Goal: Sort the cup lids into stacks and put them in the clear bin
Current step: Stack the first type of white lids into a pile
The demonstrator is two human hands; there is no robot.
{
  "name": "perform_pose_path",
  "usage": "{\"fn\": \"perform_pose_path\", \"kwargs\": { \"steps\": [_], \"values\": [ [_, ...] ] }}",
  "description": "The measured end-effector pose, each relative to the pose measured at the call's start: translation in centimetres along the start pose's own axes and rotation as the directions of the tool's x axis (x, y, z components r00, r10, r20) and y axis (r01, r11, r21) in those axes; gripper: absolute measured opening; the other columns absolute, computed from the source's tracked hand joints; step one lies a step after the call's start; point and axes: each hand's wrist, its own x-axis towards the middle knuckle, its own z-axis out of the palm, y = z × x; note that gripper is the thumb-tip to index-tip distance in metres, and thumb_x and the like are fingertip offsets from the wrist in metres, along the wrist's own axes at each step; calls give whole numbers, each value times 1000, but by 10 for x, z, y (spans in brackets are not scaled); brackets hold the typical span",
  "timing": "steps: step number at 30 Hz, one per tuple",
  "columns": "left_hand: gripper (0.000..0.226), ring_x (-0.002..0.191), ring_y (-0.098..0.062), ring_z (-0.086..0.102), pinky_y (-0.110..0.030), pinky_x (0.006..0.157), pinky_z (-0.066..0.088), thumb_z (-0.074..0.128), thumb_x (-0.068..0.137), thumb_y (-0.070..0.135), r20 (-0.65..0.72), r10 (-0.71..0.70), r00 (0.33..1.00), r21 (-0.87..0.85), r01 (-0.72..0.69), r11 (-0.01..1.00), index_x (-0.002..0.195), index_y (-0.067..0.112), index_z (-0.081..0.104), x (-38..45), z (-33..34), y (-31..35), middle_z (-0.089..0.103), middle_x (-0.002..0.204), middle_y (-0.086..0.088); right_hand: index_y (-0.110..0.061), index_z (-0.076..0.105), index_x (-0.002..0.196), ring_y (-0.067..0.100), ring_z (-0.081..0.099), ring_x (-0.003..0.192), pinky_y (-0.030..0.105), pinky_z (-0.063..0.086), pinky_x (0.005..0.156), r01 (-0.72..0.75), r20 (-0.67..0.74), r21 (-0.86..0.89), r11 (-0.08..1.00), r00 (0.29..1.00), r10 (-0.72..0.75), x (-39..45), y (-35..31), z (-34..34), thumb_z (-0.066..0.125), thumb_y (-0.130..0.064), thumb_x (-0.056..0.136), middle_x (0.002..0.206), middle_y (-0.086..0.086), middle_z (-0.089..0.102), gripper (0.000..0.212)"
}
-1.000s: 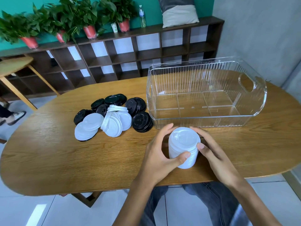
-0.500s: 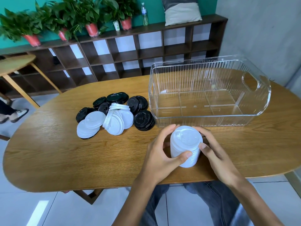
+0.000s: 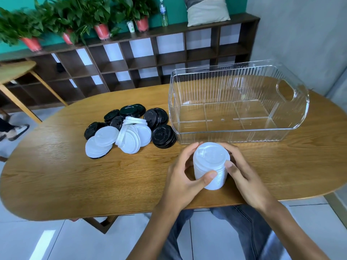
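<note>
Head view looks down on a wooden table with both hands wrapped round a white lid stack that stands upright on the table near its front edge, just in front of the clear bin. Left hand curls half-closed on the stack's left side, thumb pressed across the front wall low down, fingers round the back; right hand mirrors it on the right, thumb tip on the top lid's rim, fingers behind. Two-sided hold looks meant to square the nested lids and keep the column from toppling or splaying, since a tall stack of thin lids is likely to shear if pinched from one side only. Bin is empty, long side facing the person, handle cutout at the right end, open top up, so the stack can probably go straight forward and over the near wall. Loose pile sits well to the left of the stack, black lids and white lids mixed and overlapping, some already in short nested runs lying on their sides; nearest black ones are just beside the bin's left corner. Judged stage: one white stack built, not yet binned, blacks unsorted. Risk on the lift is the bottom lids dropping off if the grip sits too high. Shelf with potted plants behind, not relevant
</note>
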Motion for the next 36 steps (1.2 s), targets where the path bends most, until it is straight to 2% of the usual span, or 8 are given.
{"fn": "perform_pose_path", "kwargs": {
  "steps": [5,9,12,16,20,23,27,36],
  "values": [
    [74,138,-8,52,-44,110,47,78,82,54,0,-5,1000,47,5,999,147,38,46,-1,0,-1,56,146,22,-36,41,146,15,45,138,49,37,112,18,27,-8,1000,999,-18,-2,0,-1,35,-55,100,146,-9,50,50],
    [73,141,-4,47,-39,112,45,76,86,54,31,36,999,54,-38,998,150,44,43,1,1,3,50,150,25,-35,41,147,16,42,141,43,36,113,20,6,32,999,1000,-20,-5,-1,-3,38,-52,101,148,-6,48,49],
    [79,144,-4,44,-43,115,42,74,85,59,79,4,997,42,-8,999,154,43,38,1,-1,2,46,154,26,-35,42,146,16,42,141,42,35,114,18,10,42,999,1000,-19,-5,-4,-4,39,-50,101,148,-7,48,48],
    [70,144,-10,45,-44,115,39,58,93,66,46,40,998,72,-43,996,153,35,42,1,-18,-8,46,155,21,-43,36,148,12,40,142,43,34,116,12,34,53,999,999,-14,-8,-4,-7,44,-61,97,149,-12,47,55],
    [42,116,-11,65,-36,99,52,49,100,50,-163,38,986,139,-15,990,130,24,64,6,-40,-22,69,125,15,-47,29,150,9,43,140,35,38,112,45,-9,105,993,999,-44,-12,-10,-8,50,-70,90,150,-16,43,68],
    [21,101,-7,69,-24,92,53,52,103,31,-229,-57,972,136,89,987,114,25,69,12,-44,-31,74,106,14,-45,35,148,10,44,138,27,35,111,91,-42,20,996,995,-90,-4,-20,-7,54,-67,89,146,-17,43,66],
    [17,96,-5,69,-11,85,48,56,104,14,-220,-70,973,190,113,975,111,21,70,14,-42,-34,75,101,11,-46,45,140,0,46,130,5,32,100,91,-27,-92,992,995,-94,11,-33,-2,62,-61,84,136,-26,47,60],
    [16,97,-2,68,-6,84,45,60,101,13,-222,-56,973,203,102,974,112,20,71,13,-43,-35,75,101,10,-48,51,118,-2,54,111,5,36,89,96,-11,-191,977,995,-100,20,-35,3,70,-54,75,119,-24,52,48]
  ]
}}
